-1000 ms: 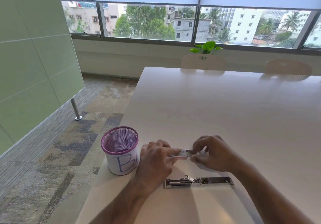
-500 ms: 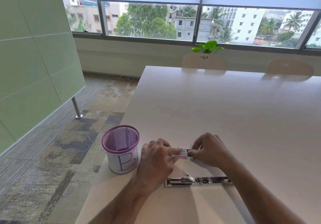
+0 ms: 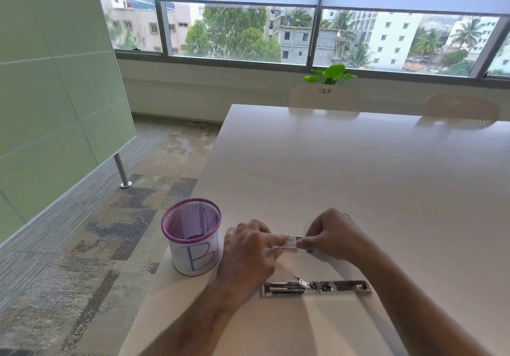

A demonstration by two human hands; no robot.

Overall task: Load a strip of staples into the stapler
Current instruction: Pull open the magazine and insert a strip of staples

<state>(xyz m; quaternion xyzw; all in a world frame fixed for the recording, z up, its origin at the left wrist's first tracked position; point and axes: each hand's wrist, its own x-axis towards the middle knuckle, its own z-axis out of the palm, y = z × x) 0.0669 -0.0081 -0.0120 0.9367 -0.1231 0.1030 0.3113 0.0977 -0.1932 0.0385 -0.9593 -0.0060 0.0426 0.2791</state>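
A metal stapler (image 3: 317,287) lies opened out flat on the white table (image 3: 358,179), close to the near edge. Just beyond it, both hands pinch a small staple box (image 3: 290,243) with a barcode on its side. My left hand (image 3: 248,248) grips the box's left end. My right hand (image 3: 331,235) holds its right end with fingertips pressed on it. No loose staple strip is visible; the box's contents are hidden by my fingers.
A purple mesh cup (image 3: 191,235) wrapped in paper marked "B" stands at the table's left edge, beside my left hand. Two pale chairs (image 3: 324,97) sit at the far side, with a green plant (image 3: 331,74) behind. Floor lies to the left.
My right hand has closed in leftward on the box's right end, covering more of it. The left hand and stapler have stayed put.
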